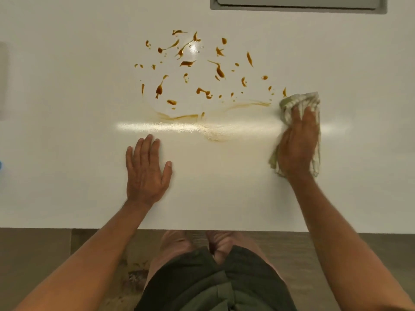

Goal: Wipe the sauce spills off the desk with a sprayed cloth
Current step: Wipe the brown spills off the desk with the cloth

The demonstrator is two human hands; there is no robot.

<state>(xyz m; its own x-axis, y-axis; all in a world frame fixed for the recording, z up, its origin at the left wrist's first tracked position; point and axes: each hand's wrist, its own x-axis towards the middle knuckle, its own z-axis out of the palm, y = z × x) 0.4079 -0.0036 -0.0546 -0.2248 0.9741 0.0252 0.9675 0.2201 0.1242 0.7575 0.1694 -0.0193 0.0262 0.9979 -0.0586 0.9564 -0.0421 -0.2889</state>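
hands: right hand flat, fingers straight, pressing the cloth onto the worktop; left hand spread flat, holding nothing.
cloth: bunched under the right palm, at the right edge of the mess.
sauce spills: scattered left of and beyond the cloth, band running left-right.
nearer hand: right.
next, likely: sweep leftward.
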